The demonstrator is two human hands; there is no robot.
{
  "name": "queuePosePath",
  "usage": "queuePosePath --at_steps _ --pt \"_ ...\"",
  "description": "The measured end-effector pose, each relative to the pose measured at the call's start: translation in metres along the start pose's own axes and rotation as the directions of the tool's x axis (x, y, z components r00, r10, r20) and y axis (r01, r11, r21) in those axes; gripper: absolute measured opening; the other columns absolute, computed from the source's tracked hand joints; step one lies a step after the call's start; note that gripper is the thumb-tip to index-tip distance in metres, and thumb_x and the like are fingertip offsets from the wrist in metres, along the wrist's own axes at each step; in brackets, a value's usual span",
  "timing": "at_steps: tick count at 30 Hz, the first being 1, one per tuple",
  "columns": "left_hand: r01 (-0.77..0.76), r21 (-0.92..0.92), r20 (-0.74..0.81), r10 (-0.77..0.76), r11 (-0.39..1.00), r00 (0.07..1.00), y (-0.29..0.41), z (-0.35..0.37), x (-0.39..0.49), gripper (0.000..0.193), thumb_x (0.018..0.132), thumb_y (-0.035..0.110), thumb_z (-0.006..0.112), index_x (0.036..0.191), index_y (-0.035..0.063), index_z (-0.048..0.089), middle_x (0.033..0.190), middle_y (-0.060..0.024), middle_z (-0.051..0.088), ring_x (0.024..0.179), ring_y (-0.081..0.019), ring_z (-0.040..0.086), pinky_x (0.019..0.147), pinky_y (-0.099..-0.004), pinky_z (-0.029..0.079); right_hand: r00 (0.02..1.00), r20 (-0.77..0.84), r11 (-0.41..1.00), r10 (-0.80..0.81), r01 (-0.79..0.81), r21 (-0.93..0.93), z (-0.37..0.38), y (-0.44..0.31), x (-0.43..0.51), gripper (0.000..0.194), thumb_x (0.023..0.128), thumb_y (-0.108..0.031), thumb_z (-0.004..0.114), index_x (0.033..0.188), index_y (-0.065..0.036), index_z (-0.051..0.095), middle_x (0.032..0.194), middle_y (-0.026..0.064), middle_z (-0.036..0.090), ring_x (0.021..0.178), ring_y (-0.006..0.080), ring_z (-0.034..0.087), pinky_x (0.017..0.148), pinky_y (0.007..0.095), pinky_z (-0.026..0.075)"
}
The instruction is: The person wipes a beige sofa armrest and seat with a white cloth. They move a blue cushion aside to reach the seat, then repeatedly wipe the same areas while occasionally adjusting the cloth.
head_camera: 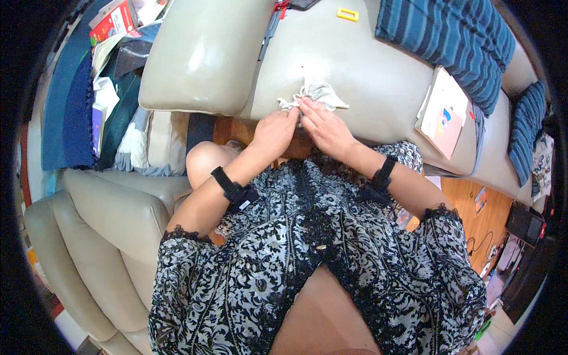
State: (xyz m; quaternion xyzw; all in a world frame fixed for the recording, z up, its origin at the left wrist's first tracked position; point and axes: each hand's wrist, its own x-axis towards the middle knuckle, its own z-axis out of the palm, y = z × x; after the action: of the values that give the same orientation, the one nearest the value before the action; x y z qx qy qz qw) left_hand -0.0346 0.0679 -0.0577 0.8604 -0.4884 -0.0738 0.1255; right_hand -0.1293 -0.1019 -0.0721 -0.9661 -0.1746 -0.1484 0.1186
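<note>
A small crumpled white cloth point(323, 92) lies at the front edge of the beige leather-look sofa seat point(364, 71). My left hand point(276, 129) pinches its near left part, thumb and fingers drawn together. From the other side, my right hand point(327, 126) grips the cloth at its near edge, the fingers held close together and reaching over it. The two hands almost meet at the fingertips. Part of the cloth is hidden beneath them, and its loose end spreads away over the seat.
A yellow rectangular frame-like piece point(347, 14) lies farther back on the seat. To the right are a book or folder point(443, 113) and blue striped cushions point(448, 40). Papers and folded fabric point(73, 120) crowd the left. A beige sofa section point(106, 217) stands at lower left.
</note>
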Motion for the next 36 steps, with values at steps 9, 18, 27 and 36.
queuePosePath --at_steps 9,18,27,36 --pt "-0.024 0.293 -0.312 0.12 0.956 0.942 -0.03 -0.01 0.038 0.012 0.088 0.013 0.056 0.098 0.0074 0.056 0.086 -0.0094 0.063 0.086 -0.0256 0.064 0.072 -0.0374 0.056 0.981 -0.18 0.997 0.074 -0.067 0.042 0.015 0.03 0.053 0.031 0.093 -0.014 0.048 0.117 0.004 0.056 0.14 0.0217 0.053 0.132 0.0355 0.049 0.114 0.0437 0.036" --pt "0.265 0.452 -0.18 -0.204 0.852 0.962 -0.008 0.003 0.024 0.01 0.086 0.012 0.058 0.094 0.006 0.058 0.085 -0.0082 0.066 0.079 -0.0196 0.066 0.061 -0.0316 0.058 0.995 -0.088 0.999 0.046 -0.044 0.03 0.03 0.03 0.092 0.031 0.093 -0.018 0.048 0.112 0.004 0.06 0.139 0.0226 0.054 0.132 0.0351 0.05 0.115 0.0438 0.035" --pt "0.17 0.392 -0.109 -0.138 0.904 0.984 0.009 0.001 -0.053 0.02 0.086 0.012 0.056 0.102 0.0026 0.062 0.095 -0.0091 0.061 0.092 -0.0225 0.058 0.078 -0.0287 0.052 0.989 0.004 0.982 -0.149 0.147 0.115 0.031 -0.006 0.065 0.035 0.093 -0.016 0.046 0.119 0.004 0.058 0.145 0.0197 0.05 0.136 0.032 0.046 0.116 0.0418 0.034" --pt "0.16 0.2 -0.323 -0.089 0.966 0.942 0.001 -0.004 -0.045 0.029 0.084 0.007 0.057 0.111 -0.0034 0.055 0.106 -0.017 0.057 0.106 -0.032 0.057 0.086 -0.0383 0.054 0.979 -0.163 0.992 0.121 -0.124 -0.01 0.039 0.004 0.116 0.027 0.09 -0.016 0.048 0.107 0.002 0.06 0.125 0.0207 0.061 0.124 0.034 0.055 0.108 0.0419 0.041"
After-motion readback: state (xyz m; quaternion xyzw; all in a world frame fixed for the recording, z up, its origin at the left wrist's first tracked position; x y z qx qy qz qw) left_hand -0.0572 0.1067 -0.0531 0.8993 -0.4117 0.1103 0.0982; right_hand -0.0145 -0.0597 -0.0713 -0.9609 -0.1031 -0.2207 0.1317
